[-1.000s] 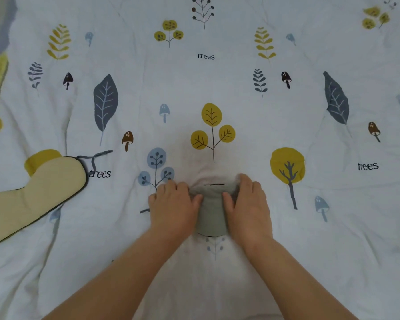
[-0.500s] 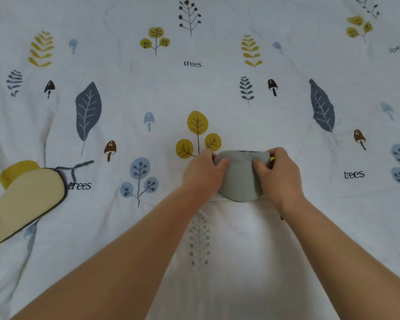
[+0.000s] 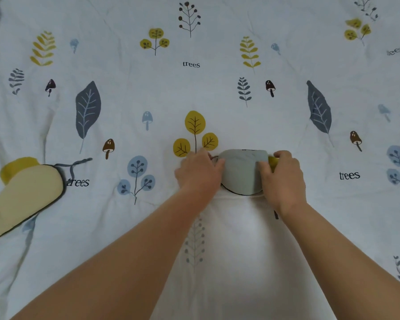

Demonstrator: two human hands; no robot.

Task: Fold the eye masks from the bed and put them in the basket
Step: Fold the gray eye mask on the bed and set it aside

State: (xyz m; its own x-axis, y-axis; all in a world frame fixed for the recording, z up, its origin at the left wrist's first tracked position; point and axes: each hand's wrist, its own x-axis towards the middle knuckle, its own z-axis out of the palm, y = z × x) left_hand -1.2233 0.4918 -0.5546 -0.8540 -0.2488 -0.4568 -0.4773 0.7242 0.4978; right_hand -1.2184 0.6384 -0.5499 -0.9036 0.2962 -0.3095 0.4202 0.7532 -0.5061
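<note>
A grey-green eye mask (image 3: 240,173), folded in half with a dark edge along its bottom, lies on the bed in the middle of the view. My left hand (image 3: 200,173) grips its left side and my right hand (image 3: 283,177) grips its right side, thumbs on top. A second eye mask (image 3: 23,197), pale yellow with a dark rim and a grey strap, lies flat at the left edge, partly out of frame. No basket is in view.
The bed is covered by a white quilt (image 3: 217,88) printed with leaves, trees and mushrooms, slightly rumpled. A grey strip shows at the top left corner.
Both hands have carried the folded grey-green mask away from me and to the right. The yellow mask has not been touched.
</note>
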